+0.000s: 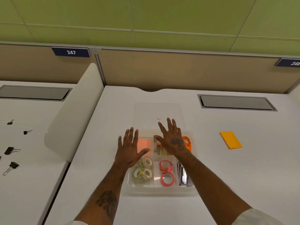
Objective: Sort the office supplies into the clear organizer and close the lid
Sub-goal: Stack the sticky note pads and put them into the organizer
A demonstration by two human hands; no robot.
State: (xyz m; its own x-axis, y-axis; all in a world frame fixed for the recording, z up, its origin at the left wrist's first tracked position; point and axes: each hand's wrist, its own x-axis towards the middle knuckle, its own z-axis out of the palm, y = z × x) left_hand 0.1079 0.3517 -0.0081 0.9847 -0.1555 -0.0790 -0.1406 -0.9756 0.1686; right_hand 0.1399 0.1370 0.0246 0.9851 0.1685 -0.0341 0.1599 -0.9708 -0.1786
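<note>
Inside organizer [162, 190] — tape rolls [142, 172], notes [144, 144]

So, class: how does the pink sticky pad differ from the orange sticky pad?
The pink sticky pad lies inside the clear organizer, in its far-left compartment; the orange sticky pad lies loose on the desk to the right. The left hand partly covers the pink one; the orange one shows whole. Both lie flat.
</note>
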